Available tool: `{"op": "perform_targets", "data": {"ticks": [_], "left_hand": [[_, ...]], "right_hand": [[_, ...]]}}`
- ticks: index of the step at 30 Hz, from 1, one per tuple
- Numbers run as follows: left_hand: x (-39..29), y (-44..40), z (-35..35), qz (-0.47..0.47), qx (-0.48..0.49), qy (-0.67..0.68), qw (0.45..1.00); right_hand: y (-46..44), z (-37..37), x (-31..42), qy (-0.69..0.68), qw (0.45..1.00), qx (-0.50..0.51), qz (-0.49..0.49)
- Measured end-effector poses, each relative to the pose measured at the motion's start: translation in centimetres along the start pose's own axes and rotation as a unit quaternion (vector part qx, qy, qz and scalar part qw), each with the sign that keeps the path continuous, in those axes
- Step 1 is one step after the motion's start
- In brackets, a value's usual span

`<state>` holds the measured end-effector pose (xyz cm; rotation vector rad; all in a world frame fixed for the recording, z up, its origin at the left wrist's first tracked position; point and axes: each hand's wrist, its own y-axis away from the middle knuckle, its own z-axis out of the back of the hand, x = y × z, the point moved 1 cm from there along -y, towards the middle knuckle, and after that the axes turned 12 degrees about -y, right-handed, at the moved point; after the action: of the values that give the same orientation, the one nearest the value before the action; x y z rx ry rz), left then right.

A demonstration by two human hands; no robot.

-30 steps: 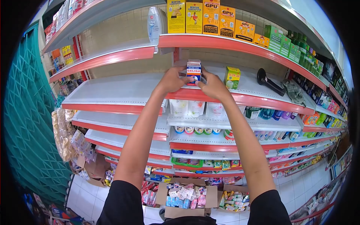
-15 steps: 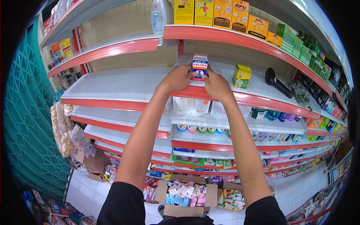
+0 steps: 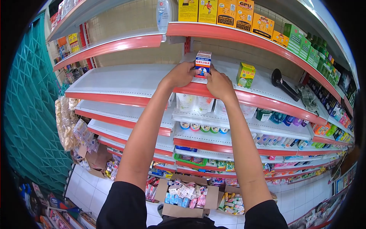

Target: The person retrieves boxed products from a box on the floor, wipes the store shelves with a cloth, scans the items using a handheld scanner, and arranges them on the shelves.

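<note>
A small blue, white and red Geliga box (image 3: 203, 62) stands upright at the front of a white shelf with a red edge (image 3: 263, 102). More boxes seem lined up behind it. My left hand (image 3: 180, 74) grips its left side, thumb on the front face. From the right, my right hand (image 3: 220, 84) closes on the same box, its thumb also near the front. A yellow and green Balsem Lang box (image 3: 246, 75) stands on the shelf to the right of my right hand.
A black handled object (image 3: 284, 84) and a grey-green cloth (image 3: 308, 98) lie farther right. Yellow and orange boxes (image 3: 226, 13) and a pale bottle (image 3: 163, 16) stand on the shelf above. Below, an open carton (image 3: 187, 195) holds many small packs; green folding shutters (image 3: 28, 107) are at left.
The camera view has shifted, so the shelves sit slightly differently in the picture. Both hands remain around the Geliga box, with little visible movement along the shelf.
</note>
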<state>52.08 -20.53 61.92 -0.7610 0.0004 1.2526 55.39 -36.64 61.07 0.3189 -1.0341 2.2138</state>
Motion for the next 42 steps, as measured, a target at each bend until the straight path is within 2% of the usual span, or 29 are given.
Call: {"op": "perform_targets", "data": {"ticks": [7,9,10,11,12,13,14,15,16,17,19,21,22,23,24,25,26,27,28,29,30,31,32,33,34,36,37,39,42], "left_hand": [[-1.2,0.9,0.3,0.058,0.013,-0.030,0.998],[-2.1,2.5,-0.2,-0.045,-0.160,-0.041,0.985],[-2.7,3.9,-0.7,-0.026,-0.160,-0.045,0.986],[-3.2,6.0,-1.5,-0.040,-0.240,-0.084,0.966],[-3.8,9.1,-2.7,-0.043,-0.312,-0.127,0.940],[-4.3,12.7,-3.9,-0.025,-0.316,-0.104,0.943],[-4.8,16.6,-5.1,-0.004,-0.322,-0.084,0.943],[-4.8,20.9,-6.8,0.047,-0.310,-0.056,0.948],[-3.8,25.8,-8.8,0.126,-0.278,-0.055,0.951],[-2.4,30.9,-11.1,0.197,-0.248,-0.049,0.947],[0.4,42.4,-14.7,0.353,-0.189,0.023,0.916],[2.9,55.2,-17.9,0.516,-0.192,0.101,0.829],[4.0,62.2,-18.9,0.564,-0.178,0.040,0.805],[5.1,69.1,-20.2,0.641,-0.163,0.010,0.750],[5.8,76.2,-22.0,0.663,-0.232,0.089,0.707],[4.8,79.6,-20.6,0.743,-0.252,0.167,0.597],[3.8,82.7,-19.2,0.805,-0.266,0.241,0.472],[3.6,87.2,-19.5,0.823,-0.287,0.270,0.410],[4.1,91.1,-19.7,0.834,-0.308,0.296,0.348],[4.6,93.2,-19.0,0.845,-0.300,0.300,0.324],[5.0,95.3,-18.2,0.858,-0.289,0.304,0.297],[5.8,97.5,-17.7,0.852,-0.265,0.323,0.316],[6.9,98.6,-16.4,0.854,-0.231,0.322,0.337],[8.0,99.1,-14.8,0.852,-0.206,0.308,0.369],[9.2,99.5,-13.0,0.848,-0.179,0.291,0.404],[11.8,99.9,-9.7,0.837,-0.149,0.274,0.450],[13.1,99.9,-8.0,0.838,-0.145,0.274,0.450],[16.2,98.9,-5.0,0.804,-0.132,0.307,0.493],[20.9,98.3,-2.7,0.784,-0.180,0.366,0.467]], "right_hand": [[-0.1,0.4,0.1,-0.023,0.999,0.017,-0.020],[-0.5,0.0,-0.4,-0.035,0.998,0.016,-0.043],[-0.5,0.2,-0.3,-0.044,0.999,-0.008,-0.021],[-0.2,0.1,-0.5,-0.056,0.998,-0.021,-0.004],[-0.9,-0.9,-2.1,-0.012,0.999,-0.015,0.037],[-1.5,-1.6,-3.4,0.065,0.994,0.015,0.081],[-1.4,-1.2,-3.4,0.156,0.970,0.056,0.179],[-2.2,-1.6,-4.3,0.246,0.943,0.074,0.213],[-2.6,-1.5,-5.0,0.179,0.964,0.073,0.183],[-3.5,-1.2,-5.8,0.116,0.985,0.076,0.106],[-5.4,-0.7,-8.1,0.112,0.988,0.063,0.080],[-5.2,-0.4,-10.0,0.097,0.978,-0.052,0.178],[-2.5,-0.1,-8.7,0.113,0.972,-0.074,0.194],[1.2,0.5,-6.6,0.129,0.964,-0.098,0.209],[6.2,-0.6,-2.1,0.091,0.980,-0.114,0.138],[11.1,-1.6,2.5,0.053,0.987,-0.134,0.068],[14.5,-3.4,2.8,-0.006,0.976,-0.107,0.188],[19.3,-6.4,2.9,-0.040,0.989,-0.094,0.104],[23.1,-9.4,-0.2,-0.146,0.987,0.015,0.063],[27.3,-14.2,1.7,-0.248,0.961,0.114,0.036],[32.3,-19.7,0.8,-0.409,0.889,0.164,-0.122],[35.7,-23.4,6.5,-0.378,0.871,0.223,-0.223],[39.8,-27.9,5.7,-0.363,0.850,0.261,-0.279],[42.8,-31.7,7.7,-0.380,0.835,0.293,-0.269],[46.6,-36.0,7.4,-0.410,0.789,0.329,-0.318],[49.5,-41.2,12.8,-0.385,0.738,0.392,-0.391],[51.4,-43.9,13.6,-0.400,0.725,0.411,-0.381],[53.1,-48.2,15.2,-0.393,0.711,0.428,-0.396],[52.3,-53.3,18.9,-0.392,0.689,0.434,-0.429]]}}
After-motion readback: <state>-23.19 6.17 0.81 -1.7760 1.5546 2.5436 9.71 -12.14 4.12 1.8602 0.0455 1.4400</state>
